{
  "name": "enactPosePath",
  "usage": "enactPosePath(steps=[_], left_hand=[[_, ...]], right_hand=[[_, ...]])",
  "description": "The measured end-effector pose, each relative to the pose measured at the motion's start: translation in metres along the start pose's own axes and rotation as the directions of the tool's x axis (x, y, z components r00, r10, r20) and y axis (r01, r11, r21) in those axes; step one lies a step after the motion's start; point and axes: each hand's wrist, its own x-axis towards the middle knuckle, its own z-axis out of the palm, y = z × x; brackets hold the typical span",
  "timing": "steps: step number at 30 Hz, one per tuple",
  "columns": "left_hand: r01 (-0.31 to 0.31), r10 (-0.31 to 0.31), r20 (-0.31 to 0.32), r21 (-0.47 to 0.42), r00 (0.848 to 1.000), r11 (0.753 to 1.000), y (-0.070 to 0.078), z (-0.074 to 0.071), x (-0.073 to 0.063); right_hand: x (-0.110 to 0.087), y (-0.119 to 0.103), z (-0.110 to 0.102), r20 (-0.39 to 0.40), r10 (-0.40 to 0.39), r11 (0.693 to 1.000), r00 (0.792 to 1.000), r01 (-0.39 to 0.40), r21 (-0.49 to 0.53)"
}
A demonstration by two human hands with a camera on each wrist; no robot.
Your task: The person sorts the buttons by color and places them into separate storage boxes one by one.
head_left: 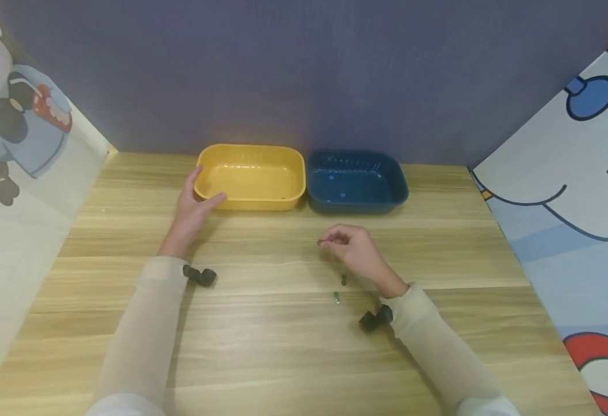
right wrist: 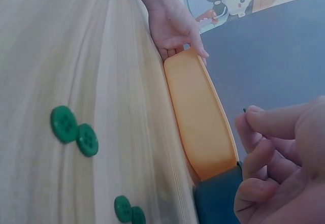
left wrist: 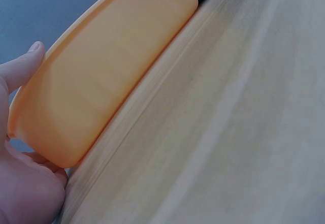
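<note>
button, judged light, stiff, slippery, best rim-gripped: pinched by right fingers; yellow basin clasped by left fingers.

Yellow bin sits upright, left hand gripping its left end, right beside an upright dark blue bin. Four round green buttons lie in two touching pairs nearby. Right hand's pinching some tiny dark piece, too small to make out.

Left grip holding yellow basin, right grip pinching small piece, blue basin alongside, green pieces nearby
</note>
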Motion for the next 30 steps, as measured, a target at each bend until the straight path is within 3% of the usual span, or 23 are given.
enactPosePath(steps=[8,16,24,30], left_hand=[[0.029,-0.029,0.025,-0.008,0.999,1.000,0.025,0.003,-0.014],[0.029,-0.028,0.014,-0.021,0.999,0.999,0.005,0.000,-0.002],[0.041,-0.041,0.020,-0.023,0.999,0.999,0.028,0.004,-0.016],[0.043,-0.042,0.022,-0.012,0.999,0.999,0.031,0.004,-0.018]], right_hand=[[0.011,-0.001,0.003,-0.013,-0.001,1.000,1.000,0.000,-0.015],[0.031,-0.008,0.006,-0.055,-0.065,0.998,0.996,0.065,-0.002],[0.048,-0.017,0.010,-0.084,-0.043,0.999,0.996,0.043,0.001],[0.061,-0.025,0.014,-0.110,-0.015,0.999,0.994,0.011,-0.037]])
